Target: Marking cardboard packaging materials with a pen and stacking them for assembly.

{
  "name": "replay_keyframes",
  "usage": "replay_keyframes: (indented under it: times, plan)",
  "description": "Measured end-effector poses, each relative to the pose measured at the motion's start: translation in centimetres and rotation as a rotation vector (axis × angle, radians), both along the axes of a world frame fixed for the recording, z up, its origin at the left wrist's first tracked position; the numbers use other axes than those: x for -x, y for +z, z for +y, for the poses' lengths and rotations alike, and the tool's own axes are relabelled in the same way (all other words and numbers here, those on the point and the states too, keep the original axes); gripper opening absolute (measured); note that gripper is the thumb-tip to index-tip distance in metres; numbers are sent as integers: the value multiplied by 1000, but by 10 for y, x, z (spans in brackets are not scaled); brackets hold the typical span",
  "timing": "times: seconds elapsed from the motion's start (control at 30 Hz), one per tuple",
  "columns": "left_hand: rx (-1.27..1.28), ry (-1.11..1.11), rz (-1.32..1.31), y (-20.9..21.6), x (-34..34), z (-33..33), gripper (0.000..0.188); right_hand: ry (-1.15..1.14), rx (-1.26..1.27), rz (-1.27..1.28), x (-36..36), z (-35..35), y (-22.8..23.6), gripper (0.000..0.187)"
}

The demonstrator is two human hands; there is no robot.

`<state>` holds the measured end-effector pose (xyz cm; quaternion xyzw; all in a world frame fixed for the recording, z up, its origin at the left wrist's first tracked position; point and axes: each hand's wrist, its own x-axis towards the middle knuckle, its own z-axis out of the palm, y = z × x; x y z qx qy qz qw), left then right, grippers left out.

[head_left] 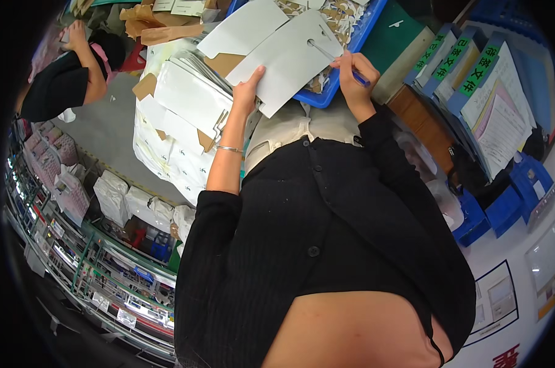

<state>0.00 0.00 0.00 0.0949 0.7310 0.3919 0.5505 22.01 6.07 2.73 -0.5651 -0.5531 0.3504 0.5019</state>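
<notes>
Floor [121, 126] leftward | card [288, 62] overlaps bin [324, 100] rim | left hand [247, 92] grips card edge | right hand [356, 73] holds blue tool [359, 78]

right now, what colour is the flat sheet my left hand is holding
The sheet is white; it shows best in the head view.

Blue file holders with green labels [478, 72] stand at right, holding white and pink papers [504, 132], while white plastic-wrapped bundles [113, 195] lie at left near a green-edged metal rack [130, 252].
</notes>
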Motion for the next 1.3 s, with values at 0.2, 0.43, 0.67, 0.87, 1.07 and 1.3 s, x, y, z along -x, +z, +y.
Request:
replay_keyframes:
  times: [0.2, 0.43, 0.67, 0.87, 1.07, 1.3]
  plan:
    - [135, -14, -24, 20, -1, 10, 57, 21, 13, -31, 6, 11, -16, 21]
    - [27, 84, -22, 10, 11, 5, 54, -33, -91, 125, -10, 28, 39, 21]
    - [-77, 212, -267, 36, 7, 2, 47, -33, -48, 304, -29, 14, 80, 20]
    - [-143, 159, -183, 72, 9, -12, 37, 217, -303, -66, -10, 16, 107, 14]
    - [-262, 446, 35, 156, 57, -32, 31, -137, -379, 493, -50, 16, 141, 27]
    - [-522, 750, 382, 182, 225, 54, 34, -214, -184, 585, -35, 22, 158, 39]
